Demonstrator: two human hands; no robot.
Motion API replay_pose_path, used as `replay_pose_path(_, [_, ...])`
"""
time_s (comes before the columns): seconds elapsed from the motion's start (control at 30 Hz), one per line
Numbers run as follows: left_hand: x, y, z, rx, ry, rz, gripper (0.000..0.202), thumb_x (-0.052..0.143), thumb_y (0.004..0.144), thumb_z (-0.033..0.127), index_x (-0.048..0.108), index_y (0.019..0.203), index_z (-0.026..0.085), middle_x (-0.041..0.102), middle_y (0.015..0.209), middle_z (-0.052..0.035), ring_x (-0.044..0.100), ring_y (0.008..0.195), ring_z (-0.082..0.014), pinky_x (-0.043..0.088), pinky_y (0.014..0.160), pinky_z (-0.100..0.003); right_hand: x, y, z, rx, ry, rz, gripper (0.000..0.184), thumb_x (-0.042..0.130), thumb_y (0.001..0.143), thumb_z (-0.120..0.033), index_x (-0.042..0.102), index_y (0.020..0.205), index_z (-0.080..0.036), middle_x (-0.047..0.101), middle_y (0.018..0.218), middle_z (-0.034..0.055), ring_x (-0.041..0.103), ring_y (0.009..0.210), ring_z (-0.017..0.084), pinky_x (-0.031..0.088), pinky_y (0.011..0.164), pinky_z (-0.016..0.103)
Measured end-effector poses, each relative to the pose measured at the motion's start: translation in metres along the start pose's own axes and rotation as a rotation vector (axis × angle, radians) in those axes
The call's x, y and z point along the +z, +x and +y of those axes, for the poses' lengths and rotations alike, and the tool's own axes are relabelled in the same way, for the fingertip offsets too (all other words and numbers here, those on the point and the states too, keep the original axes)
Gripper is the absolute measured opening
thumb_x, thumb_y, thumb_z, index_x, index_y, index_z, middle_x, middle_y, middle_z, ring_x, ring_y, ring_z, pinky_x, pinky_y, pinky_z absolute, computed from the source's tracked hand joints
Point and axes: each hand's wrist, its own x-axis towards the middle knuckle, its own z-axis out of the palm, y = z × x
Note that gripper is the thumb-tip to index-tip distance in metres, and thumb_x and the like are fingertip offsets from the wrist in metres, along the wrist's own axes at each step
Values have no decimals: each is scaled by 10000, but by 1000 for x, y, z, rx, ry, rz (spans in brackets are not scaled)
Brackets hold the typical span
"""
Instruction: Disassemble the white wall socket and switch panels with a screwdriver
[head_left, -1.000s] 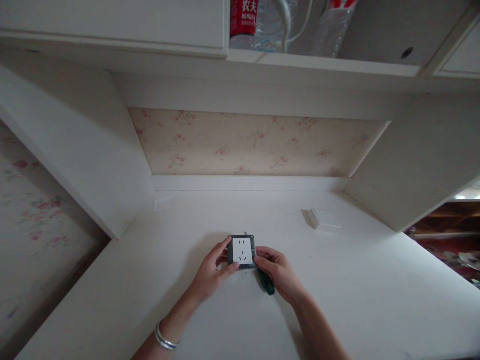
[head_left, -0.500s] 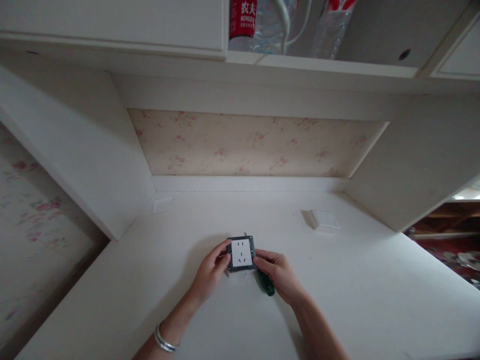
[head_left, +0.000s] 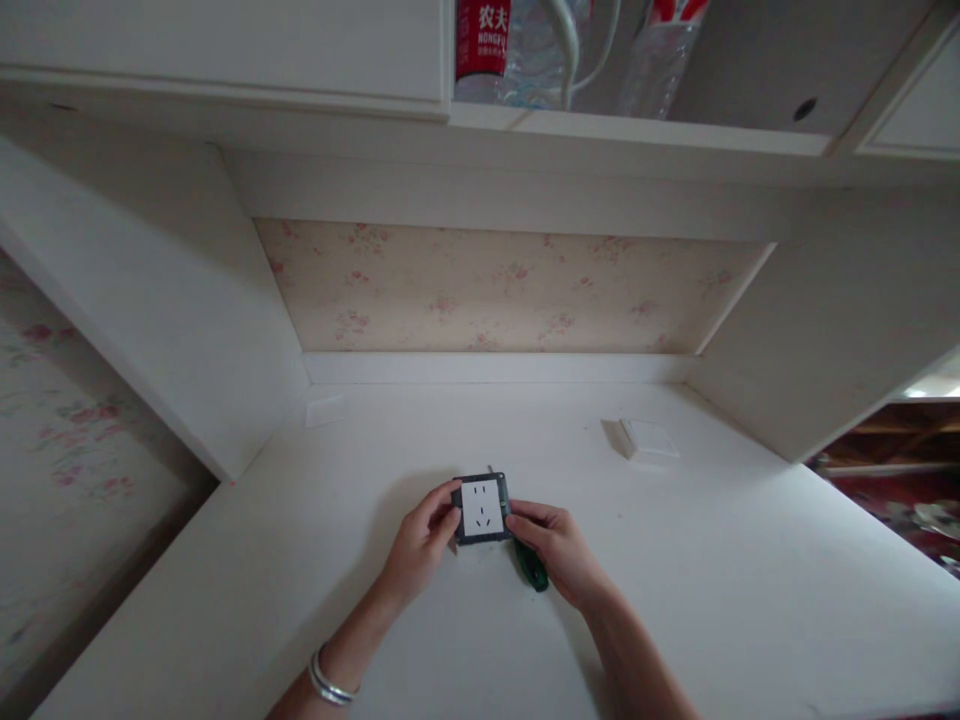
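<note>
A wall socket with a white slotted face and a dark grey frame is held between my two hands, its face turned up toward me. My left hand pinches its left edge with thumb and fingers. On the opposite edge, the thumb and fingers of my right hand grip the frame. Under the socket and beside my right hand lies a screwdriver with a dark green handle; a thin metal tip shows just above the socket's top edge, and the middle is hidden.
A white square cover plate rests on the white desk at the back right. Another flat, pale piece lies at the back left. Overhead, a shelf holds plastic bottles and a white cable. Side panels flank the desk.
Both hands keep their hold on the socket, which has barely shifted. The whole view has moved very slightly.
</note>
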Motion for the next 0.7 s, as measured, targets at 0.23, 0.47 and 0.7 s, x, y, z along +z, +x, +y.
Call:
replay_pose_path(0.23, [-1,2,0,10,17,72,364,550,844,342,561,1170,180,627,1149,-83,590,1041,-210,457,913,-314,0,-1,-1,-6,2,-2,372,662,756,-372,677,1068,-172,684,962,96,614,896,218,447,815,344])
replay_pose_path(0.47, [-1,4,2,-84,-152,80,412,585,818,367,555,1172,158,629,1155,-111,603,1035,-234,480,886,-334,2,0,-1,-19,-20,29,394,684,724,-414,692,1026,-161,687,913,87,612,871,213,465,766,313])
replay_pose_path(0.7, [0,4,7,-144,-175,113,455,634,774,395,574,1153,151,614,1187,-128,593,1062,-265,520,825,-338,0,1,3,-15,-27,72,390,704,704,-420,698,997,-162,683,889,83,607,843,206,461,748,300])
